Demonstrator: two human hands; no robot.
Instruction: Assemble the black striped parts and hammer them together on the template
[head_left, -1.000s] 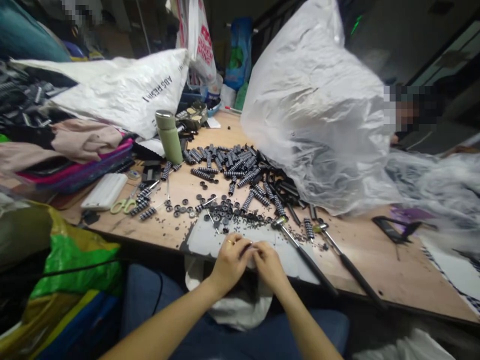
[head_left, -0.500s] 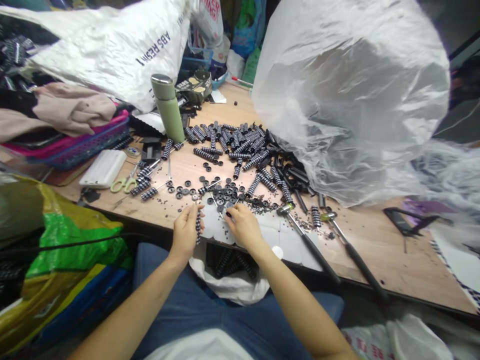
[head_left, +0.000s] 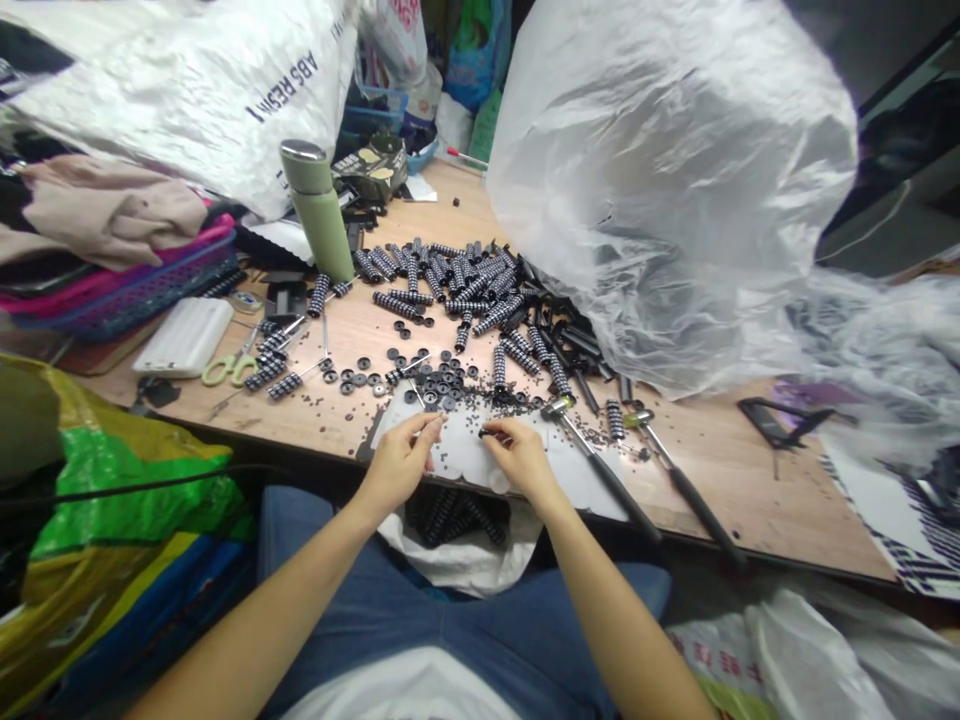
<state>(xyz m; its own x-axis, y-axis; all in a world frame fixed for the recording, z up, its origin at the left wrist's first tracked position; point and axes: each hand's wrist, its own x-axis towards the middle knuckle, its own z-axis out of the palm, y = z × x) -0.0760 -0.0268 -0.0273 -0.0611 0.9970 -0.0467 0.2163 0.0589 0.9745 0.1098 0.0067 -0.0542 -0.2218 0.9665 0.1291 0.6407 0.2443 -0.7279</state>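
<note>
My left hand (head_left: 400, 460) hovers over a white sheet (head_left: 461, 462) at the table's front edge, its fingers pinched on what looks like a thin metal pin (head_left: 433, 422). A few centimetres to the right, my right hand (head_left: 519, 456) pinches a small black piece (head_left: 484, 433). Just beyond both hands lie loose black discs (head_left: 435, 385). Farther back is a heap of black-and-white ribbed stacks (head_left: 469, 290). On my lap, under the table edge, a white bag (head_left: 457, 565) holds more of those stacks.
Two black-handled tools (head_left: 607, 478) lie right of my hands. A huge clear plastic bag (head_left: 660, 180) fills the right of the table, and a green flask (head_left: 319, 215) stands at the back left. Scissors (head_left: 223, 370), a white box (head_left: 184, 338) and a pink basket (head_left: 127, 285) are further left.
Half a second ago my left hand held a ribbed stack upright; that stack is gone from it. Both hands now pinch small parts over the white sheet, closer together.
</note>
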